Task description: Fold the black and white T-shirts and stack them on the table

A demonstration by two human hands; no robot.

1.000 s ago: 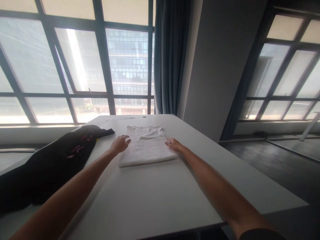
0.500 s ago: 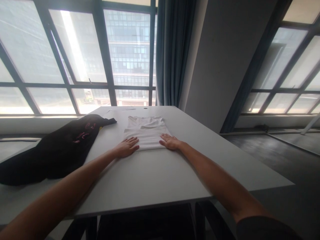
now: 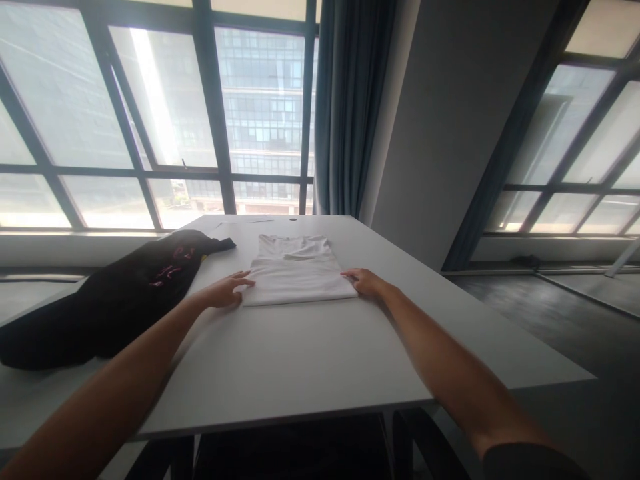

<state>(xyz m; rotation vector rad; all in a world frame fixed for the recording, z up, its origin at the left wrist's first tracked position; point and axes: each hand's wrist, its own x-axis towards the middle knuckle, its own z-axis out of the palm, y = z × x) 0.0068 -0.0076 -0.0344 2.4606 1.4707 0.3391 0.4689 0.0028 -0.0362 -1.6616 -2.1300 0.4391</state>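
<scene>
A folded white cloth garment lies flat on the white table, with a few wrinkles in its far part. At its left edge is my left hand, thumb and fingers apart, fingertips touching the cloth's side. My right hand is at the opposite edge, its fingers pointing left at the cloth and the thumb lower, near the front right corner. Neither hand has the cloth lifted off the table.
A black garment with pink marks is spread over the table's left side. A dark chair stands at the near edge. Behind the table are windows, a blue-grey curtain and a pillar.
Both hands have moved outward, from resting flat on top of the white garment to its left and right edges. More of the cloth's front part now shows.
</scene>
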